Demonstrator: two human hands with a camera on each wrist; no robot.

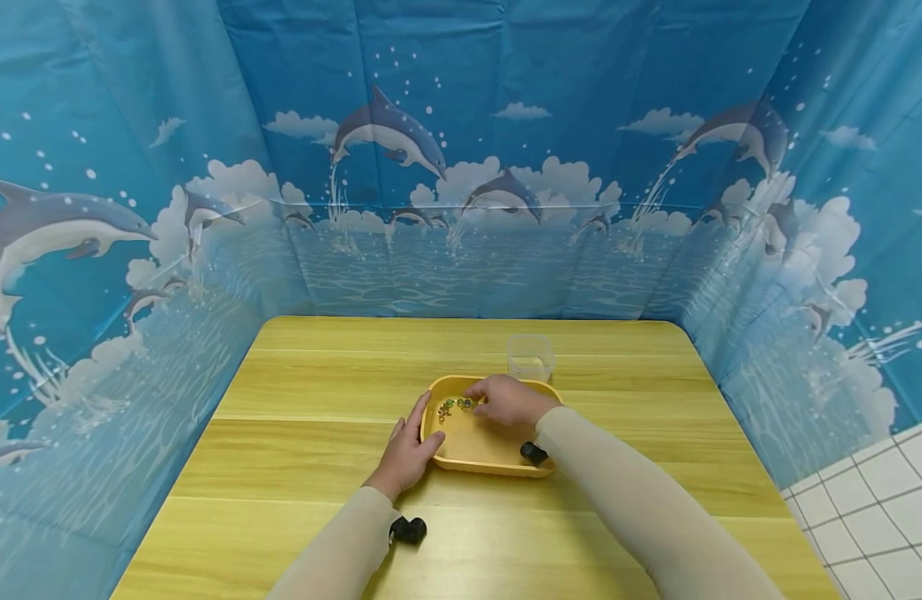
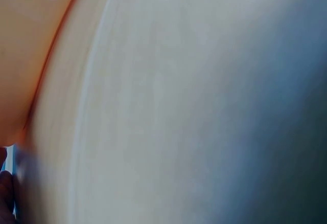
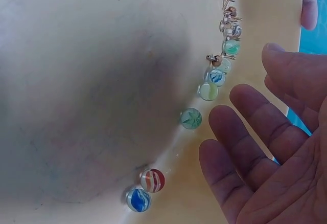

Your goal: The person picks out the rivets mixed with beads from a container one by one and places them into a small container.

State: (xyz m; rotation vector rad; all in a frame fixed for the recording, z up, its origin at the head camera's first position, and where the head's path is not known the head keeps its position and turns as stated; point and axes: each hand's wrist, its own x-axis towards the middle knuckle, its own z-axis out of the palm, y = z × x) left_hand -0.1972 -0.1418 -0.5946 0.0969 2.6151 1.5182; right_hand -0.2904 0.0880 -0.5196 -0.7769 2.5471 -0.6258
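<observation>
A yellow-orange tray [image 1: 483,467] holds glass marbles [image 3: 191,118] with coloured swirls and several gold-coloured thumbtacks [image 3: 228,2]. In the right wrist view, most marbles line the foot of one wall, close to the tacks. A red-striped marble [image 3: 153,180] and a blue marble [image 3: 139,200] sit side by side, apart from the others. My right hand [image 1: 509,402] reaches inside the tray, palm and spread fingers facing the marbles, holding nothing. Outstretched at the tray's left side, my left hand [image 1: 407,454] touches it, thumb over the rim; its fingers are mostly hidden in the left wrist view.
Behind the tray's right part stands a clear plastic box [image 1: 530,357]. Both things are on a wooden table [image 1: 318,375], with a dolphin-printed curtain [image 1: 461,258] around its back and sides. A black wrist device [image 1: 534,453] overlaps the tray's front right corner.
</observation>
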